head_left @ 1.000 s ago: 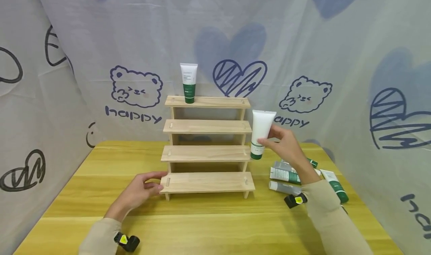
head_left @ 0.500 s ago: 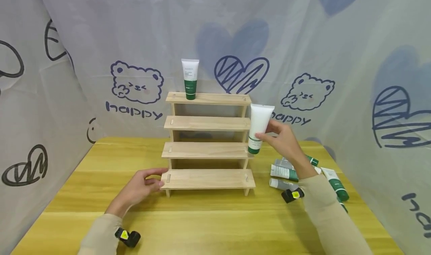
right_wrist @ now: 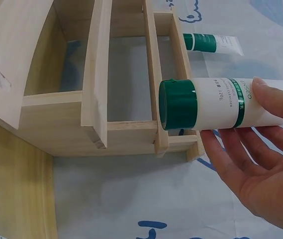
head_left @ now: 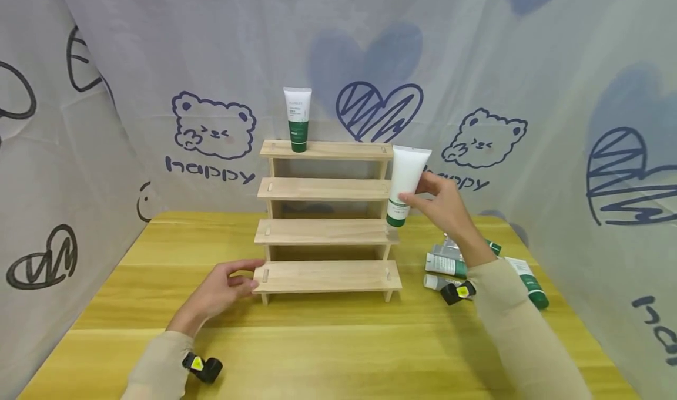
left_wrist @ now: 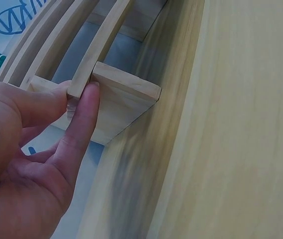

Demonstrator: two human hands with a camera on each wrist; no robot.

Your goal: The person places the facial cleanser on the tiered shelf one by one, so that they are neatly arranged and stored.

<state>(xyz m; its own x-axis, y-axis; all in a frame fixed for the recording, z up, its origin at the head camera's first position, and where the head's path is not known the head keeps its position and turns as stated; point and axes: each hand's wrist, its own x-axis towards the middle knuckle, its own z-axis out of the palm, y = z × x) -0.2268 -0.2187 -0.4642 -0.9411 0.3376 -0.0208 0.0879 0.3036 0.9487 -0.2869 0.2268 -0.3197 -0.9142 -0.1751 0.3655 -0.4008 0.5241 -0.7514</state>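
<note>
A four-tier wooden display rack (head_left: 328,275) stands on the table. My left hand (head_left: 214,291) pinches the left end of its lowest board; in the left wrist view thumb and finger (left_wrist: 84,117) lie on either side of the board's end. My right hand (head_left: 444,206) holds a white cleanser tube (head_left: 407,174), green cap down and slightly tilted, off the rack's right side near the upper tiers. The right wrist view shows the thumb on one side of the cleanser tube (right_wrist: 213,102) and fingers underneath. A smaller white-and-green tube (head_left: 298,118) stands cap-down on the top tier, left of centre.
Several tubes lie in a loose pile on the table right of the rack, among them a white-and-green tube (head_left: 446,265) and another farther right (head_left: 529,282); my right forearm partly covers them. A printed cloth (head_left: 338,53) hangs behind and at both sides of the wooden table (head_left: 317,353).
My right hand has raised the cleanser tube and brought it slightly left, closer to the rack. The left hand keeps its place at the lowest board. The head view has tilted slightly.
</note>
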